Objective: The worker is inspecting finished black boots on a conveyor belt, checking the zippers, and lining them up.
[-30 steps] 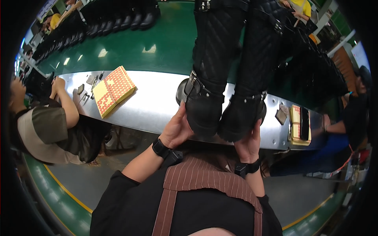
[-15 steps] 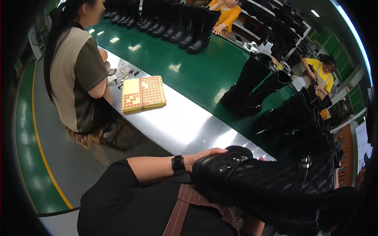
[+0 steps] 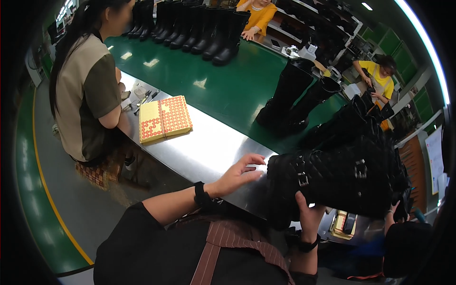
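Observation:
A tall black boot (image 3: 327,180) with quilted stitching and silver buckles lies on its side in front of me, its foot end toward my left hand. From below, my right hand (image 3: 309,216) grips it, thumb up against the boot near a buckle. My left hand (image 3: 240,175) is beside the foot end, fingers apart and slightly curved, over the metal table edge. A small white patch shows at its fingertips; whether it is a thing or glare I cannot make out.
A banded stack of yellow sticker sheets (image 3: 165,118) lies on the metal strip (image 3: 209,147). Black boots stand on the green tabletop (image 3: 190,78), at the back and right. A seated co-worker (image 3: 88,95) is at the left; others work across the table and at the lower right.
The boot has turned and moved up, bringing its buckled shaft into view. My left hand has let go of the foot end. My right hand now shows beneath the boot.

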Demonstrator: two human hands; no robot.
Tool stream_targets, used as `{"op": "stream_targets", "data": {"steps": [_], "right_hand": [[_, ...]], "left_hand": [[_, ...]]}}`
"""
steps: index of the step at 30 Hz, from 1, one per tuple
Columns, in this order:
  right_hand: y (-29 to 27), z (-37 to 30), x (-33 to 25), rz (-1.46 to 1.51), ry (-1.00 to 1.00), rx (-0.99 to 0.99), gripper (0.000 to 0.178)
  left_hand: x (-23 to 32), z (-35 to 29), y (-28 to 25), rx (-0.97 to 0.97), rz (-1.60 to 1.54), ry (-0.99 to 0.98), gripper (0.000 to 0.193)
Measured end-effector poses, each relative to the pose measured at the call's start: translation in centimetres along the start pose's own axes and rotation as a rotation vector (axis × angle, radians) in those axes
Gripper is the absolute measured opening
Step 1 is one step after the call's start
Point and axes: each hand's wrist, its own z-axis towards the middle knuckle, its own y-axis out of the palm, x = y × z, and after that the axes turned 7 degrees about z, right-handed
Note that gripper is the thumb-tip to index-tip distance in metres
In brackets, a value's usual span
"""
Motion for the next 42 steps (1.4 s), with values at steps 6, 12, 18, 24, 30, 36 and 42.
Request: {"op": "stream_targets", "data": {"steps": [6, 12, 18, 24, 30, 36, 42], "right_hand": [[0.5, -0.8, 0.1, -0.704, -0.132, -0.265, 0.059], [-1.0, -2.2, 4.8, -0.039, 0.175, 0.035, 0.084], [0.1, -3.5, 6.3, -0.077, 0.102, -0.242, 0.092], [2.3, -5.0, 3.6, -0.013, -0.005, -0.662, 0.096], [3.8, -3.8, 2.2, -0.051, -0.078, -0.781, 0.085], [1.7, -3.4, 3.9, -0.107, -0.149, -0.452, 0.06], [0.4, -5.3, 7.3, -0.107, -0.003, -0.201, 0.038]], "left_hand": [[-0.2, -0.3, 4.8, -0.274, 0.752, 0.404, 0.049], [-1.8, 0.9, 5.8, -0.098, 0.979, 0.349, 0.056], [-0.3, 0.9, 6.2, -0.059, 0.94, 0.286, 0.057], [1.5, 0.6, 3.8, 0.143, 1.175, 0.061, 0.081], [1.4, -0.5, 0.8, 0.363, 0.953, 0.128, 0.052], [3.8, 0.3, -5.5, 0.605, 0.721, 0.09, 0.058], [5.6, 11.5, -14.1, 0.771, 1.035, 0.288, 0.045]]}}
